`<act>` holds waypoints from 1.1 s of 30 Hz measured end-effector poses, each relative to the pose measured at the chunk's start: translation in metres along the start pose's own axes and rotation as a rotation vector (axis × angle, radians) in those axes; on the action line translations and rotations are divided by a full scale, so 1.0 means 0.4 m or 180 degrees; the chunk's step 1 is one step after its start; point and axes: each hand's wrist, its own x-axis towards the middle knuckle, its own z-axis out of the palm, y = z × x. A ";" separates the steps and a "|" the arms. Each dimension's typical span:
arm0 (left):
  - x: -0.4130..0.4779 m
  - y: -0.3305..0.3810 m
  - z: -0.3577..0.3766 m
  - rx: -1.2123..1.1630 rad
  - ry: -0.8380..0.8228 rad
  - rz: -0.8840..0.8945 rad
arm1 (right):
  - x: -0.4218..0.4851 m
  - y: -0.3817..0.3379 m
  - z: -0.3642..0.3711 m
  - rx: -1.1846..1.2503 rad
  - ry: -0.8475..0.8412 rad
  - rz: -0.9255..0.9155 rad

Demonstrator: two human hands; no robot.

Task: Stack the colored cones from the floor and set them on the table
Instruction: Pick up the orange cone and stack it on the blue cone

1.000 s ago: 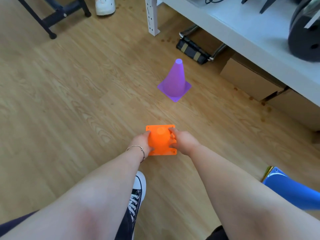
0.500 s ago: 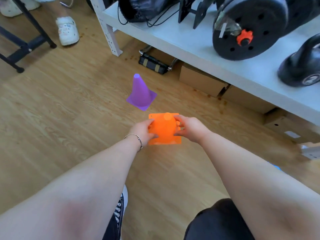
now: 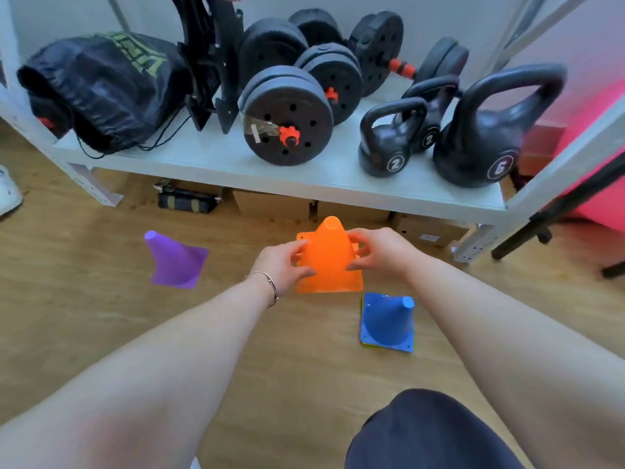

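Gripping the orange cone (image 3: 329,257) from both sides, the left hand (image 3: 282,265) and the right hand (image 3: 380,250) are seen with fingers curled and pressed against its flanks, thumbs toward the camera; the cone is held upright and clear of the wooden floor (image 3: 84,333), in front of the low shelf (image 3: 304,179). Just beside it, below and to the right, a blue cone (image 3: 389,323) stands on the floor, and thin green and yellow edges show under its base, so a small stack is judged to have been started there. The purple cone (image 3: 174,260) stands alone, well apart to the left. The task is judged to be partway through: the orange cone is lifted but not yet nested, the purple one is not yet collected, and nothing from the set has been placed on the shelf. As for writing, a "2" is read on the small kettlebell (image 3: 392,143) and what looks like a "6" on the large kettlebell (image 3: 490,140); greenish lettering is printed on the black bag (image 3: 108,82) but cannot be made out.
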 end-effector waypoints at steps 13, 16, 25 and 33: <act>0.052 0.184 0.308 0.0200 -0.0689 0.0479 | -0.205 0.333 0.010 0.0541 0.0298 0.0744; 0.043 0.155 0.366 0.0256 -0.0762 0.0363 | -0.212 0.372 0.093 0.0909 0.0346 0.0852; 0.040 0.076 0.490 0.0511 -0.0985 0.0051 | -0.193 0.439 0.279 0.1126 0.0265 0.1024; 0.015 0.038 0.537 0.0185 -0.0928 -0.0278 | -0.184 0.466 0.340 0.1187 0.0197 0.1024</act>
